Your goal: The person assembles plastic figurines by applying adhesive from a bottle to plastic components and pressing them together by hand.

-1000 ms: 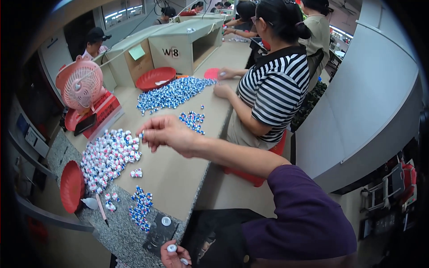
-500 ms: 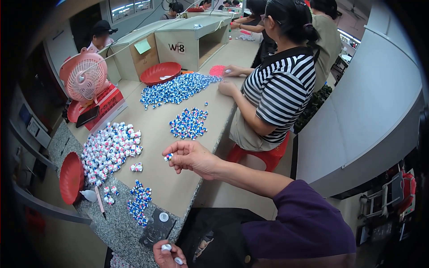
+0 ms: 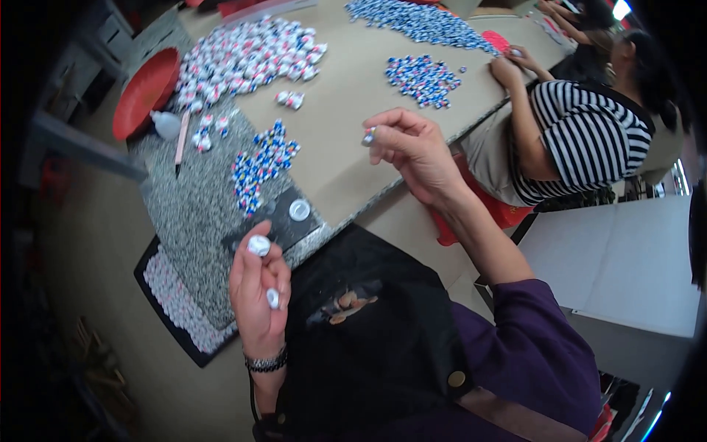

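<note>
My left hand (image 3: 258, 283) is at the counter's near edge, pinching a small rounded white piece (image 3: 258, 246) between thumb and fingertips. A second white piece (image 3: 272, 298) is tucked against its lower fingers. My right hand (image 3: 418, 155) hovers above the beige tabletop, thumb and forefinger closed on a tiny blue-and-white piece (image 3: 369, 135). Several like it lie in a loose pile (image 3: 423, 79) beyond that hand, and in another pile (image 3: 261, 163) on the grey granite. Beside my left hand sits a dark flat block (image 3: 276, 228) with a round white disc (image 3: 300, 210) on it.
A heap of white-and-pink figurines (image 3: 243, 62) covers the far left, near a red bowl (image 3: 147, 94), a white bulb-shaped item (image 3: 166, 125) and a pink pen (image 3: 181, 144). A black-rimmed tray (image 3: 184, 309) of pieces sits lower left. A striped-shirted co-worker (image 3: 582, 132) sits at right.
The view has tipped down and turned, bringing my left hand fully into sight and shifting the table upward. My right hand still pinches its small piece; my left still holds the white ones.
</note>
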Motion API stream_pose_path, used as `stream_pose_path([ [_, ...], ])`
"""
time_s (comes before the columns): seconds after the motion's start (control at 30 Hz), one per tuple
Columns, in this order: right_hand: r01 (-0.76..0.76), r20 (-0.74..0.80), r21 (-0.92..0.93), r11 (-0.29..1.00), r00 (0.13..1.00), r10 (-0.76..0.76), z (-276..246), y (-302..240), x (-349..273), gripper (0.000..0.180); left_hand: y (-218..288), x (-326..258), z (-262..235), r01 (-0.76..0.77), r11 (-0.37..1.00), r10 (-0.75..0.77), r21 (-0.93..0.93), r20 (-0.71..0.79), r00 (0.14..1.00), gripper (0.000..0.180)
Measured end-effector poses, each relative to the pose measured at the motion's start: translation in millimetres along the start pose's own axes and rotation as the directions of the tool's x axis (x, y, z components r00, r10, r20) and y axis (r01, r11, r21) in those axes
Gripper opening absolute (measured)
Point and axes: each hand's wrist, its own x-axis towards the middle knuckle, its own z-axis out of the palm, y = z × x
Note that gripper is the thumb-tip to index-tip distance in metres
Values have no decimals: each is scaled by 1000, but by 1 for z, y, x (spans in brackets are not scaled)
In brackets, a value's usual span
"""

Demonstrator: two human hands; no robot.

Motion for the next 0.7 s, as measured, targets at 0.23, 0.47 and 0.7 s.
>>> stream_pose_path([
  [0.23, -102, 119, 1, 995, 988, 101, 14, 29, -4, 16, -15, 1, -8, 92, 986, -78, -142, 102, 992, 41],
  [0.47, -259, 168, 60, 964, 955, 246, 32, 39, -7, 13, -16, 1, -12, 115, 976, -98, -187, 97, 990, 46],
  [0.7, -135, 215, -217, 967, 960, 182, 39, 46, -2, 12, -17, 3, -19, 118, 980, -105, -158, 86, 991, 44],
])
